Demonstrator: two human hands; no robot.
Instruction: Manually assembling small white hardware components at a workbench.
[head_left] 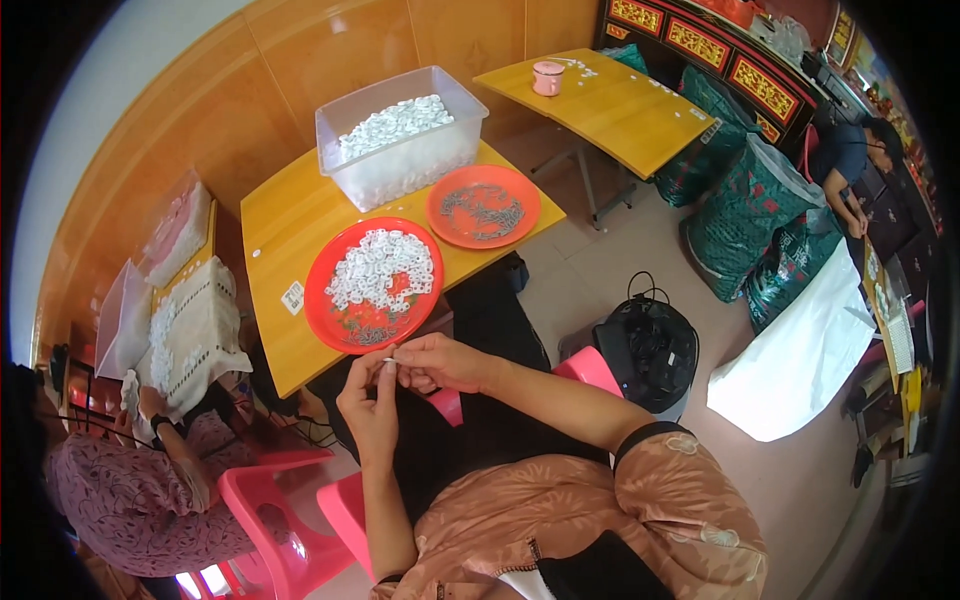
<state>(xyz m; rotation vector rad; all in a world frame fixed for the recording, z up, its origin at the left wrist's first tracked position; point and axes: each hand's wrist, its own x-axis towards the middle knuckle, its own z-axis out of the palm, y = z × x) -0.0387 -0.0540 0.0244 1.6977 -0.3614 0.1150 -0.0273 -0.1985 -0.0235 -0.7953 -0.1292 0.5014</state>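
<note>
Close together over my lap, just below the near edge of a red plate, my left hand and my right hand meet at their fingertips. A small white plastic piece is pinched between them; the fingers cover most of it. Many white plastic pieces with holes fill the far part of the red plate. Small grey metal parts lie at its near side, too small to name. Behind it to the right, an orange-red plate holds more grey metal parts.
A clear plastic bin of white pieces stands on the yellow table. A second yellow table bears a pink mug. Green sacks and a black bag stand right. Co-workers sit at left and far right.
</note>
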